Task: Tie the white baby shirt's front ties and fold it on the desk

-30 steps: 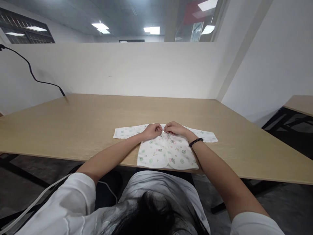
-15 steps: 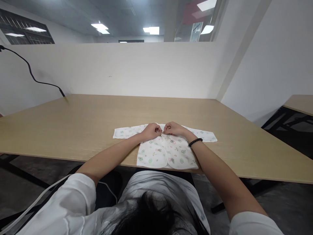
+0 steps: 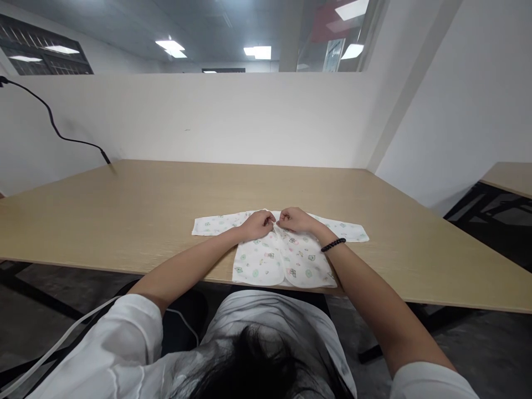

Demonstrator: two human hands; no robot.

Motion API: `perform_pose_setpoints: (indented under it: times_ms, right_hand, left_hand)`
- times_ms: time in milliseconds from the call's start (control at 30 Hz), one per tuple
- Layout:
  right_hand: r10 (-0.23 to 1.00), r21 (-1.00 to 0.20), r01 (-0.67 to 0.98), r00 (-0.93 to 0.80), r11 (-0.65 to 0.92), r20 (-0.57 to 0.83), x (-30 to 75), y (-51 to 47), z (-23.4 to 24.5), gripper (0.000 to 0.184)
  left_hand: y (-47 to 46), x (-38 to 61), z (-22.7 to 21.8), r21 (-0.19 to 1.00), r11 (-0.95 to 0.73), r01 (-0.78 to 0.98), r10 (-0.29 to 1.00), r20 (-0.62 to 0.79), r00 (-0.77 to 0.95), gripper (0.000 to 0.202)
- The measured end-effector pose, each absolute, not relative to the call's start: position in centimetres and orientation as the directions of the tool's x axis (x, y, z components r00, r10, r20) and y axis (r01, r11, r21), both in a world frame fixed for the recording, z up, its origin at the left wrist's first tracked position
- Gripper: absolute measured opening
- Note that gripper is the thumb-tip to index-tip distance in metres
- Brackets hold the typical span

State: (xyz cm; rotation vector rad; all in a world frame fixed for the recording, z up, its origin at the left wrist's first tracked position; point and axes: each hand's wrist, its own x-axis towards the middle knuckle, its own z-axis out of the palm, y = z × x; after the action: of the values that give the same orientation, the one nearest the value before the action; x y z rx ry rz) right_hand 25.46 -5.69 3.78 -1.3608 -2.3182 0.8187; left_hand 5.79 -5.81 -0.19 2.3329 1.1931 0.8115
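Clenched, our left hand (image 3: pixel 258 225) and right hand (image 3: pixel 296 220) grasp a white printed cotton baby jacket (image 3: pixel 282 260) at its neckline, which could slip if our grip loosens.

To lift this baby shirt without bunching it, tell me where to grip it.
Grip the right sleeve's cuff from the right, pinching its edge up off the table. That sleeve lies flat and straight out from the shirt, clear of the left hand and right hand, which both sit at the neck.
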Motion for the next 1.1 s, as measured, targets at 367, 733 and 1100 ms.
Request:
perform_pose_setpoints:
  times_ms: [367, 733, 1100]
  right_hand:
    - [0.758, -0.562, 0.717, -0.612, 0.411, -0.226, 24.9, -7.1, 4.6, 0.04]
    - [0.652, -0.736, 0.639, -0.659, 0.223, -0.375, 26.6, -6.1, 5.1, 0.02]
    - [0.632, -0.766, 0.616, -0.671, 0.184, -0.387, 26.7, -5.7, 4.9, 0.011]
  left_hand:
    - [-6.8, 5.2, 1.9, 0.613, -0.557, 0.561, 0.818, 0.288, 0.498, 0.03]
    - [-8.3, 5.6, 2.0, 0.678, -0.535, 0.504, 0.789, 0.187, 0.585, 0.024]
    - [-7.8, 5.9, 1.5, 0.708, -0.493, 0.506, 0.806, 0.152, 0.573, 0.016]
